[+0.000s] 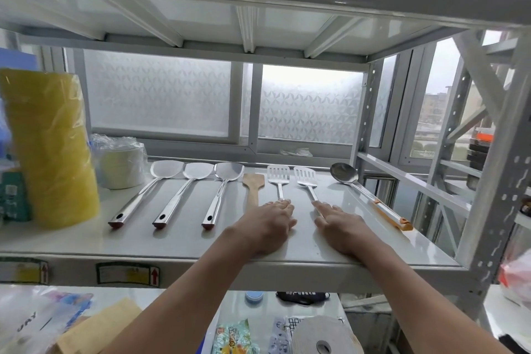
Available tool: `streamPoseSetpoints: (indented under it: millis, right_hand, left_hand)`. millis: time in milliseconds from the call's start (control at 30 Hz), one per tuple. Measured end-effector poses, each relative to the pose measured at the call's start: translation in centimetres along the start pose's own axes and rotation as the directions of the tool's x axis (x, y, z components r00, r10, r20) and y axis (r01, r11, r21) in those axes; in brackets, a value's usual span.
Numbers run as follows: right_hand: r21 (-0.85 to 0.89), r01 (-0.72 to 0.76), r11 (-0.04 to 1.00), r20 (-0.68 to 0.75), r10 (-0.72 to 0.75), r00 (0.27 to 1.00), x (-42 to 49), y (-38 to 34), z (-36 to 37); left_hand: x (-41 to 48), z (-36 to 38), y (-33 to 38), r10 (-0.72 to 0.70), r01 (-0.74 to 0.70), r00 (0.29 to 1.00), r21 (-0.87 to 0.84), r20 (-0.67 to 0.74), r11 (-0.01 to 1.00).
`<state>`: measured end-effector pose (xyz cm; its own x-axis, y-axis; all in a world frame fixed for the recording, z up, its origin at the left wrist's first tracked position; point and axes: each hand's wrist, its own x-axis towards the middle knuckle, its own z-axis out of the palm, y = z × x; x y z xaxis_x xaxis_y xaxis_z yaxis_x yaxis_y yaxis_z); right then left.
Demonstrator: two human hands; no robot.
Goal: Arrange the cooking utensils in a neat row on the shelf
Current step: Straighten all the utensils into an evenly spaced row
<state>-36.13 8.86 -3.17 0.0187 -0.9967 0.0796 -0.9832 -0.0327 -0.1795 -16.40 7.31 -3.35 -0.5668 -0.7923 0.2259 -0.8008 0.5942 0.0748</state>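
Note:
Several utensils lie side by side on the white shelf (178, 241), handles toward me. Three steel turners (149, 192) (184, 190) (221, 190) lie on the left, then a wooden spatula (253, 185). Two slotted steel turners (278, 178) (306, 179) follow, and a steel ladle (349, 178) with an orange handle end angles off at the right. My left hand (268, 228) lies flat, palm down, over the handles of the wooden spatula and the first slotted turner. My right hand (340, 227) lies flat over the second slotted turner's handle. Neither hand grips anything.
A tall yellow stack in plastic wrap (50, 149) and a wrapped stack of white bowls (122, 162) stand at the shelf's left. A frosted window is behind. The rack's upright post (494, 204) is at the right. The lower shelf holds packets and a tape roll (323, 339).

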Motion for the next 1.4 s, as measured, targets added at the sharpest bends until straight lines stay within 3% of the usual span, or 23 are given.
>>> streamPoseSetpoints:
  millis: [267, 500, 1000, 1400]
  right_hand:
    - [0.045, -0.039, 0.998, -0.022, 0.040, 0.999, 1.0, -1.1, 0.1]
    - [0.071, -0.032, 0.997, -0.088, 0.039, 0.995, 0.0, -1.6, -0.2]
    - [0.057, 0.007, 0.998, -0.003, -0.007, 1.000, -1.3, -2.1, -1.1]
    - [0.041, 0.013, 0.999, 0.016, -0.013, 1.000, -1.3, -2.1, -1.1]
  left_hand:
    - [0.2, 0.2, -0.3, -0.014, 0.014, 1.000, -0.009, -0.013, 1.000]
    - [-0.3, 0.5, -0.2, -0.018, 0.015, 0.993, -0.025, -0.120, 1.000]
    - [-0.9, 0.2, -0.5, -0.029, 0.022, 0.998, -0.135, -0.047, 0.991]
    - [-0.5, 0.7, -0.8, -0.005, -0.024, 0.987, -0.181, -0.158, 0.983]
